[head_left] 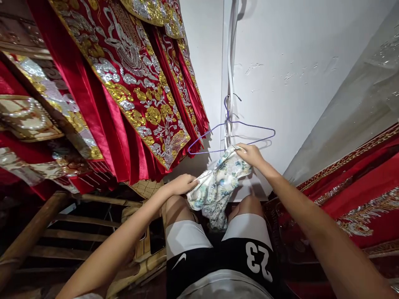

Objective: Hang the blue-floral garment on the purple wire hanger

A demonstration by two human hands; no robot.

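Observation:
My left hand (182,183) grips the lower left edge of a pale floral cloth (218,187), fingers closed on it. At the cloth's top corner my right hand (251,154) pinches the fabric, just under the bar of a purple wire hanger (232,137). The hanger hangs from a hook on the white wall (280,83). Between my hands the cloth bunches and sags down toward my knees. I wear black and white shorts (224,257) with the number 23.
Red garments with gold and silver embroidery (131,74) hang at the left and above. More red embroidered fabric (358,199) lies at the right. A bamboo frame (77,232) stands at the lower left. A white strap (231,62) runs down the wall.

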